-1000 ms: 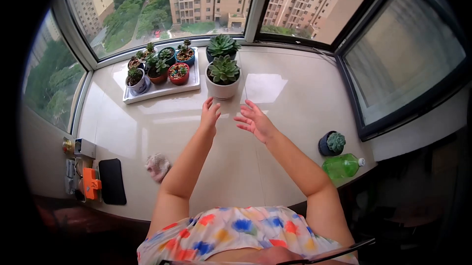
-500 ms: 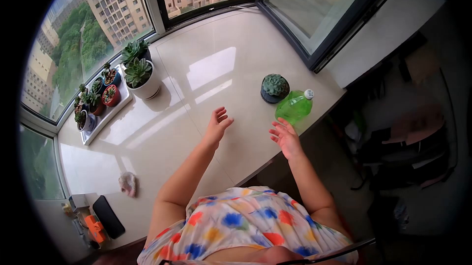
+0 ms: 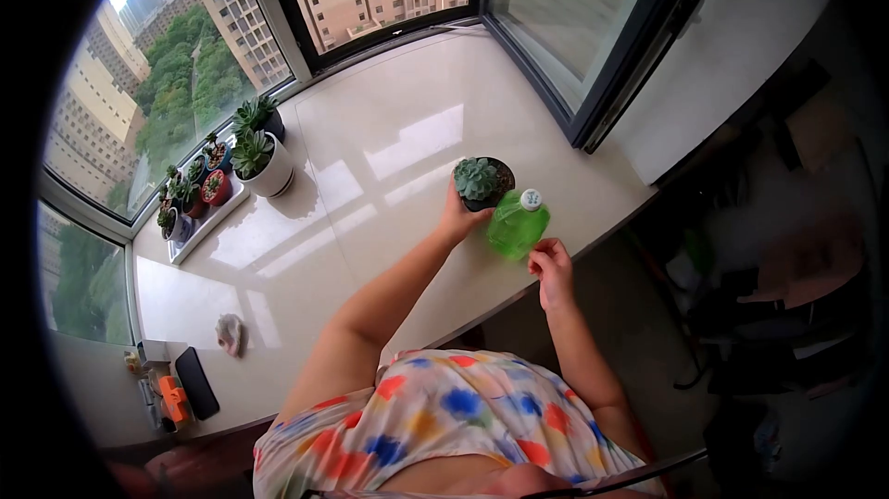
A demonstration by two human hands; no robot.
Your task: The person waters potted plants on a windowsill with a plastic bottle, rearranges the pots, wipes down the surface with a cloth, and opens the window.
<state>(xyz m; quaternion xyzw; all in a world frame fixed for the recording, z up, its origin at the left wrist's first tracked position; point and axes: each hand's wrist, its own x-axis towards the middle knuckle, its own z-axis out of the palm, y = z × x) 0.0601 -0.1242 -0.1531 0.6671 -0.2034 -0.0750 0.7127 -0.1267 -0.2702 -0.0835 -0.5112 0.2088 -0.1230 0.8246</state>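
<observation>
Having closed in since the earlier frame, the left grip [image 3: 457, 216] is clamping the left side of the potted succulent [image 3: 482, 180] just right of the frame's centre, over the bench [image 3: 306, 291], probably because the green bottle [image 3: 515, 229] is crowding its lower right. The right grip [image 3: 553, 269] is curling beside that bottle; whether it is pinching anything, I cannot tell. Marks on the white cap [image 3: 531, 199] are showing too small to read.

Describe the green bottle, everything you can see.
The green bottle looks like see-through plastic, with a patterned white cap on. It stands cap end up near the counter's edge, close beside a potted succulent. The right hand is at its side; whether it touches is unclear.
</observation>
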